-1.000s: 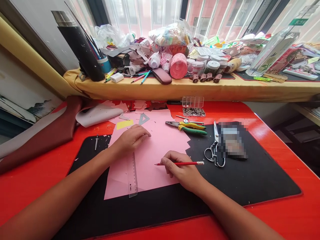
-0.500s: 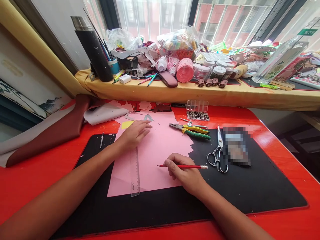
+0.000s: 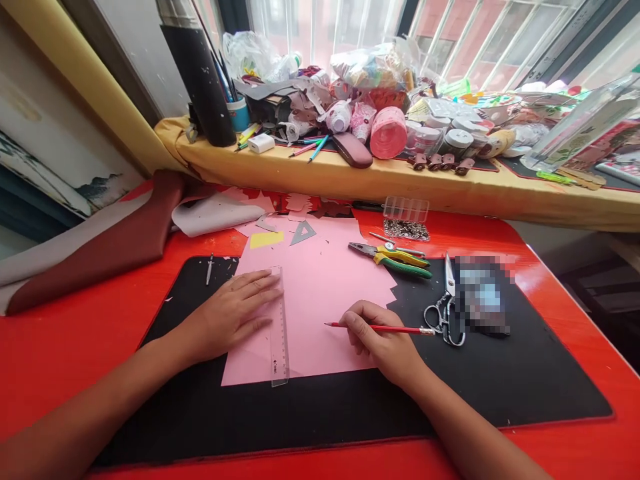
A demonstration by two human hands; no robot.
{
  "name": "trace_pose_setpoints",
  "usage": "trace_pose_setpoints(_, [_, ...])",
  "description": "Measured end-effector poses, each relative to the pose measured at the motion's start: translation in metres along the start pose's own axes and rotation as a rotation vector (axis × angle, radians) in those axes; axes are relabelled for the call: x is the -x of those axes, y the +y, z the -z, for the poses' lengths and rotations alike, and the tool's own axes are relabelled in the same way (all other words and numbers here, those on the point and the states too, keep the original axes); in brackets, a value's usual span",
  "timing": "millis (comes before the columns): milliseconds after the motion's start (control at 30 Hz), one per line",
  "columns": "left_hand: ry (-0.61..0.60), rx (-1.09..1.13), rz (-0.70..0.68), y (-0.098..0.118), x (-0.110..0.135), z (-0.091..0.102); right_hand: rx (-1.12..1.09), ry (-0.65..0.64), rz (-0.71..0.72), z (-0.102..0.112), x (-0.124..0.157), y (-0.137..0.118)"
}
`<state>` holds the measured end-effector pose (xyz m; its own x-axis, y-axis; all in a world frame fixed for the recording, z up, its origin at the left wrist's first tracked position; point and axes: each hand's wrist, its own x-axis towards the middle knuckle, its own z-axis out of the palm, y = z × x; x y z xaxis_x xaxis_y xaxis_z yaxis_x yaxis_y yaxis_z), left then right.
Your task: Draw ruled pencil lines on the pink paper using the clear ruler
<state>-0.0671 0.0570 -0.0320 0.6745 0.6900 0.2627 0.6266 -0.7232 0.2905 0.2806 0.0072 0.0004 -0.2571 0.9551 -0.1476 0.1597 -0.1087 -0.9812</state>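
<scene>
My left hand [image 3: 235,317] lies flat with fingers stretched out, the fingertips on a clear plastic ruler [image 3: 280,333]. The ruler lies lengthwise on a pink sheet [image 3: 320,287] with a jagged right edge, and its near end sticks out slightly past the sheet. In my right hand [image 3: 375,337] is a red pencil [image 3: 395,329], gripped between thumb and fingers with its tip pointing left over the sheet. Whether the tip touches the sheet I cannot tell. Toward the sheet's far side are a grey set square [image 3: 303,233] and a yellow piece [image 3: 267,239].
A black mat [image 3: 525,373] lies beneath the sheet on the red table. Pliers [image 3: 393,259], scissors [image 3: 449,300] and a blurred-out item [image 3: 485,297] are to the right. Behind stand a compartment box [image 3: 406,219] and a cluttered sill with a black flask [image 3: 203,87]. Rolled material [image 3: 100,260] is at left.
My left hand has moved nearer and down onto the ruler, uncovering the set square and the yellow piece. My right hand keeps the pencil. The camera view has shifted slightly.
</scene>
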Motion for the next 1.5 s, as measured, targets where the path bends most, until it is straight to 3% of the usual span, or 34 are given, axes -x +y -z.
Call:
trace_pose_setpoints(167, [0.005, -0.099, -0.027, -0.006, 0.007, -0.017, -0.086, 0.047, -0.031, -0.001, -0.003, -0.002])
trace_pose_setpoints(533, [0.058, -0.149, -0.022, 0.002, 0.001, -0.029, -0.134, 0.161, 0.036, -0.006, -0.002, -0.005])
trace_pose_setpoints(833, [0.027, -0.09, 0.001, 0.023, -0.004, -0.012, -0.044, 0.167, 0.036, -0.007, -0.001, 0.001])
trace_pose_setpoints(1233, [0.081, -0.125, 0.189, -0.02, 0.004, 0.006, -0.011, 0.121, 0.011, -0.005, -0.002, -0.001])
trace_pose_setpoints(1367, [0.075, -0.11, 0.118, -0.003, 0.0, 0.007, -0.002, 0.101, 0.016, -0.005, -0.002, -0.001])
trace_pose_setpoints(1500, [-0.025, -0.064, -0.068, 0.023, -0.021, -0.008, 0.002, 0.094, 0.018, -0.005, -0.002, -0.001])
